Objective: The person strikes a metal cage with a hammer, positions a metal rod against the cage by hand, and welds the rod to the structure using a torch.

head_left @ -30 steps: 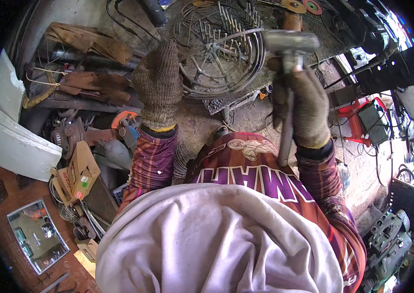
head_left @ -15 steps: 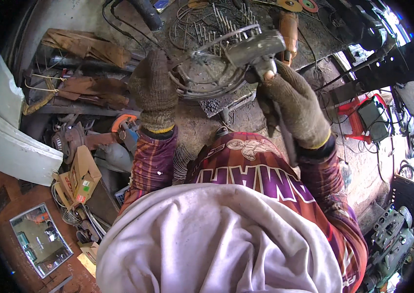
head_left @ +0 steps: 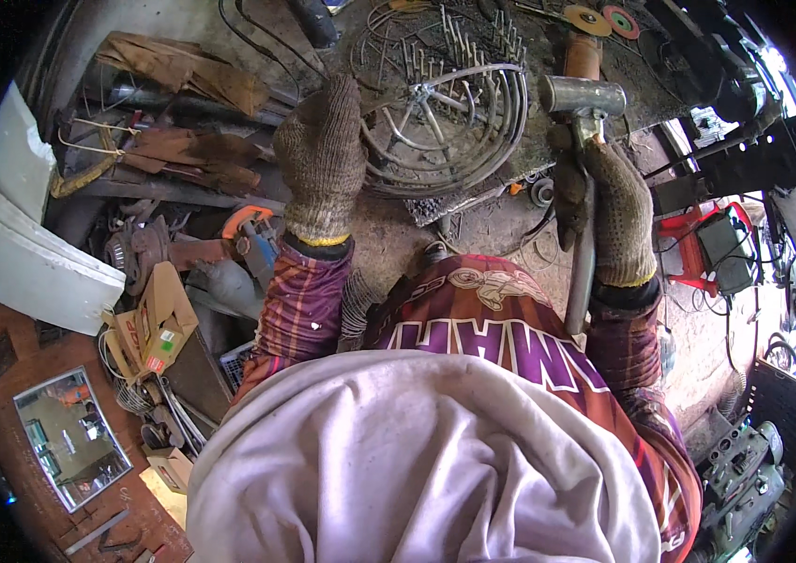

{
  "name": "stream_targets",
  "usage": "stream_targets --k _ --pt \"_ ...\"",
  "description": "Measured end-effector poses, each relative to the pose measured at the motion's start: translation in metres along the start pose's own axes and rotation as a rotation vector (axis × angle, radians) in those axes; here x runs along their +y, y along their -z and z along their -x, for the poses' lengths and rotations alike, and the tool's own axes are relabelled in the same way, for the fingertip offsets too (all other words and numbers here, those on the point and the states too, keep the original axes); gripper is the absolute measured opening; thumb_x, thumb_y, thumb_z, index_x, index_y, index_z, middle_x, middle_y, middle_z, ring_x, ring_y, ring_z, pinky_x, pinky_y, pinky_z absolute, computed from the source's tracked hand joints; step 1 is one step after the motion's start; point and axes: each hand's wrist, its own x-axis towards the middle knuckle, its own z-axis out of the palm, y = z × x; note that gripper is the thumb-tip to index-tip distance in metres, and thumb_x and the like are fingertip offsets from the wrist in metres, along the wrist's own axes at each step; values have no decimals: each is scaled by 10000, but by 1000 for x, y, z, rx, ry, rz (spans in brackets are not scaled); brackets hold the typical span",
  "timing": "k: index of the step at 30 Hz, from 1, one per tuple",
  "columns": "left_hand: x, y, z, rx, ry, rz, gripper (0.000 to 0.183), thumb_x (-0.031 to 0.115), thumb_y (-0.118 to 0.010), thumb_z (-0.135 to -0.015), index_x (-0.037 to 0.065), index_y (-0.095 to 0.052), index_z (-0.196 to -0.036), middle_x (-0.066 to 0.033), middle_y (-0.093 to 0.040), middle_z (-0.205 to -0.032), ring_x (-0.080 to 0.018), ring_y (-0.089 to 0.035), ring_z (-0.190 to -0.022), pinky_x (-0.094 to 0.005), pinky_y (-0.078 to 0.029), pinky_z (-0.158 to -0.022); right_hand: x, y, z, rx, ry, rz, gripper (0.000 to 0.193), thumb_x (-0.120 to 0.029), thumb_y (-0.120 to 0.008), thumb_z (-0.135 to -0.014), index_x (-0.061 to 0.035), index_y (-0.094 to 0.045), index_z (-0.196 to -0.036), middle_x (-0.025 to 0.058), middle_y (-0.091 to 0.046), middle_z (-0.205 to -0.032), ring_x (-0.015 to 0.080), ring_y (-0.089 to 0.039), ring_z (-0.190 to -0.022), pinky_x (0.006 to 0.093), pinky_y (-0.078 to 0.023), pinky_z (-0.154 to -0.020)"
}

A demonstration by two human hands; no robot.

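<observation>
My right hand (head_left: 621, 211), in a knitted brown glove, is wrapped round the metal handle of a hammer (head_left: 585, 98). The cylindrical steel head points away from me, at the right of the workbench. My left hand (head_left: 321, 169), gloved alike, is closed at the left rim of a round frame (head_left: 422, 93) of bent metal rods, with curved rings and spokes meeting at a hub. Its fingertips are partly hidden. The frame lies tilted on the dark bench top (head_left: 548, 131), apart from the hammer.
Several upright metal pins (head_left: 459, 47) stand behind the frame. Grinding discs (head_left: 587, 19) lie at the far right. An angle grinder (head_left: 252, 235) and a cardboard box (head_left: 161, 324) are at the left. A red and green machine (head_left: 726, 246) stands on the right floor.
The hammer has swung right and away from over the frame, its handle now nearly upright in the picture. The frame shows more fully, and my left hand stays at its rim.
</observation>
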Motion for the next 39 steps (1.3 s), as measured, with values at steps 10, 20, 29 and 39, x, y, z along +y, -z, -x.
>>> stream_targets --k 10,20,29,39 --pt "-9 -2 -1 -54 -92 -129 377 380 -627 -957 20 -698 -1046 -100 -672 -752 -246 -633 -675 -387 -483 -616 19 17 -9 79 -66 13 331 -271 -510 -1010 -16 -611 -1196 -6 -556 -698 101 -528 -509 246 -470 -409" --pt "-12 -3 2 39 397 333 433 377 -690 -926 -44 -720 -1026 -94 -716 -892 -141 -621 -804 -317 -489 -728 18 14 -4 45 -67 -21 318 -292 -541 -1009 -44 -607 -1198 4 -560 -703 99 -530 -511 232 -466 -422" --pt "-55 2 10 21 454 479 333 281 -719 -901 -21 -697 -1042 -84 -704 -938 -153 -669 -820 -303 -551 -688 13 9 3 87 -60 1 329 -305 -556 -1003 -41 -603 -1192 17 -563 -703 110 -530 -498 246 -468 -417" --pt "-48 9 10 10 300 549 240 226 -601 -970 4 -682 -1008 -89 -693 -949 -183 -689 -799 -308 -561 -667 31 36 -13 152 -34 -43 286 -261 -562 -1003 -39 -601 -1179 14 -590 -742 114 -547 -523 257 -465 -435"
